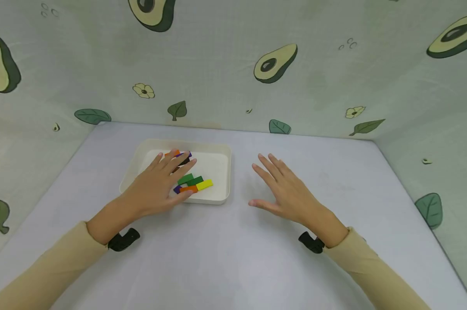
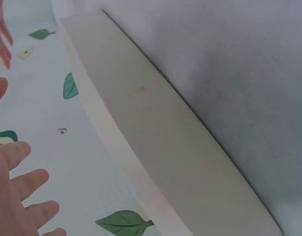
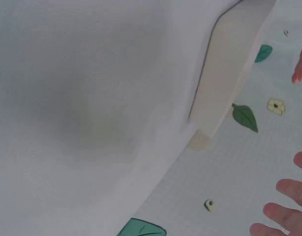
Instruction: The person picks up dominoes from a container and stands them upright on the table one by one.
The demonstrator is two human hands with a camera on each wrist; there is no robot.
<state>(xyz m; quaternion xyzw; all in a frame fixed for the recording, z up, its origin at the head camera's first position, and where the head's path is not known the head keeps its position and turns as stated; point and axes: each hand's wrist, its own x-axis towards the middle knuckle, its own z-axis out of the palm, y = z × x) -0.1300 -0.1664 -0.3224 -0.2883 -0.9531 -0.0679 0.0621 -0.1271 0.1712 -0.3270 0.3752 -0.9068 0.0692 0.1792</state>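
The small coloured blocks (image 1: 195, 181) lie in a white tray (image 1: 219, 172), in two bunches: one by the tray's near edge, one further up toward its far edge, partly under the left hand (image 1: 156, 185). I count two green, two orange, two purple, one yellow (image 1: 204, 184) and one black (image 1: 185, 161), plus a bit of brown and a pale bit; the hand may hide more. Its fingers are spread out and hold nothing; it seems to float above the tray, but I can't tell if a fingertip touches a block. The right hand (image 1: 291, 196) is spread and bare too, past the tray's right edge, well apart from the left. It looks like a getting-ready step; taking a block would call for lowering the fingers and pinching. There is one tray, near the table's (image 1: 218, 258) far left corner.
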